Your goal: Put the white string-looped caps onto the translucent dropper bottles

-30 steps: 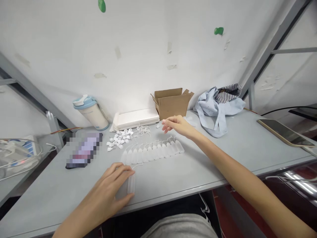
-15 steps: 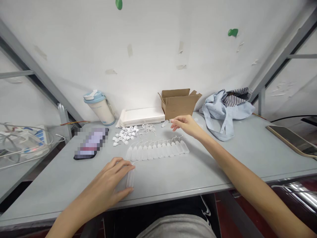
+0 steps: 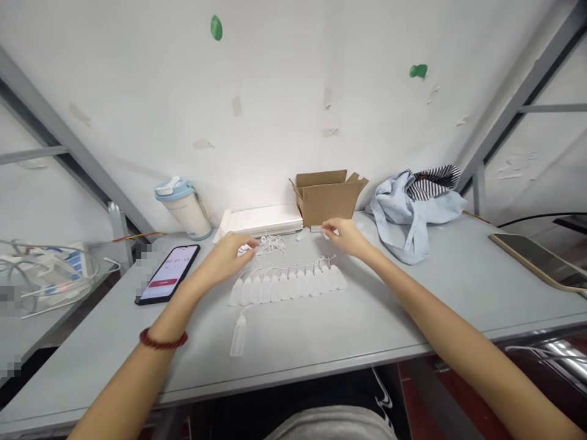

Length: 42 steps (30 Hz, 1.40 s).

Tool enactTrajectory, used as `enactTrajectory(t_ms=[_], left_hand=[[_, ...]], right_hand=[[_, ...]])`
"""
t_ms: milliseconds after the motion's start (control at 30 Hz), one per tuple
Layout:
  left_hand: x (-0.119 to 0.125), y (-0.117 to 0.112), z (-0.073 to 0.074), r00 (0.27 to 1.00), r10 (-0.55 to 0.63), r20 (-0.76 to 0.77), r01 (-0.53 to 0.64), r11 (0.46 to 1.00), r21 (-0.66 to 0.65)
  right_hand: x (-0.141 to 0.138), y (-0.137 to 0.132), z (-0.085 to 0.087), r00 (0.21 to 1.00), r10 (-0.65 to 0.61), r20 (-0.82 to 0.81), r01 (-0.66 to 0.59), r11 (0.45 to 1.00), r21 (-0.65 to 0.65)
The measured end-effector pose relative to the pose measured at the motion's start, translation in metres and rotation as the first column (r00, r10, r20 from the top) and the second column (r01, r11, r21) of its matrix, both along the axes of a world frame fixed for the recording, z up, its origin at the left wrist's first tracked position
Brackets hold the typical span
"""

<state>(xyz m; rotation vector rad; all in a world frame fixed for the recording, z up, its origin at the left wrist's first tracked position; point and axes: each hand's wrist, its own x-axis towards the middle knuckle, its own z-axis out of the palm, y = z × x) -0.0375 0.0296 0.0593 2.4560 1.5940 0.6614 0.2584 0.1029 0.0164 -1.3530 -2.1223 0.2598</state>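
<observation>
My right hand [image 3: 345, 236] is in front of the cardboard box, its fingers pinched on the end of a small translucent plastic bottle [image 3: 316, 229]. Another such bottle [image 3: 301, 234] lies just left of it. Over the pile of white caps, mostly hidden beneath it, my left hand [image 3: 228, 260] has its fingers apart, beside a tangle of white strings [image 3: 272, 244]. A row of translucent bottles [image 3: 293, 285] with white strings at their tops lies across the middle. One stringed bottle [image 3: 238, 336] lies by itself nearer the front edge.
At the back are a tilted cream-and-blue tumbler [image 3: 186, 211], a stack of white sheets [image 3: 266, 217], the open cardboard box [image 3: 328, 198] and a light blue cloth bag [image 3: 403, 208]. One phone [image 3: 167, 275] lies at left, another [image 3: 541, 260] at right.
My left hand has left the stringed bottle at the front and moved up to the caps. My right hand has closed on a bottle by the box. The view has shifted slightly.
</observation>
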Motion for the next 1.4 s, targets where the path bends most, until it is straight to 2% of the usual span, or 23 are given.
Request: enactTrajectory(t_ms=[67,133,233,367,467,700,800,967,1133,1300,1400], left_hand=[[0.005,0.02,-0.003,0.998,0.009,-0.062,-0.009,1.0,0.0],[0.005,0.031,-0.012,0.994,0.039,-0.103,-0.037,0.999,0.028],[-0.001,0.034,-0.028,0.989,0.064,-0.134,-0.051,0.994,0.095],[-0.009,0.031,-0.045,0.986,-0.009,-0.164,0.025,0.995,0.096],[-0.011,0.033,-0.049,0.985,-0.024,-0.168,0.036,0.997,0.068],[-0.013,0.041,-0.056,0.982,-0.02,-0.187,0.023,1.0,0.011],[-0.013,0.039,-0.059,0.984,-0.025,-0.176,0.028,0.999,0.016],[-0.008,0.036,-0.057,0.989,-0.011,-0.145,0.014,1.0,0.02],[0.001,0.03,-0.042,0.998,0.021,-0.067,-0.017,0.998,0.058],[0.014,0.018,-0.027,0.979,0.092,0.18,-0.11,0.99,0.093],[0.023,0.013,-0.024,0.898,0.131,0.42,-0.153,0.988,0.019]], right_hand=[[0.002,0.006,-0.009,0.997,0.034,0.067,-0.037,0.998,0.052],[0.003,0.009,-0.017,0.99,0.081,0.119,-0.092,0.992,0.088],[0.0,0.011,-0.022,0.971,0.164,0.176,-0.187,0.975,0.119],[-0.007,0.018,-0.022,0.959,0.23,0.165,-0.251,0.961,0.117],[-0.013,0.023,-0.021,0.958,0.235,0.162,-0.253,0.962,0.104],[-0.03,0.024,-0.027,0.911,0.254,0.325,-0.285,0.957,0.05],[-0.032,0.025,-0.03,0.906,0.263,0.331,-0.289,0.957,0.031],[-0.029,0.032,-0.033,0.899,0.247,0.361,-0.281,0.959,0.042],[-0.026,0.035,-0.038,0.9,0.273,0.339,-0.298,0.954,0.023],[-0.024,0.034,-0.037,0.933,0.2,0.299,-0.228,0.972,0.061],[-0.023,0.028,-0.03,0.944,0.164,0.286,-0.198,0.976,0.094]])
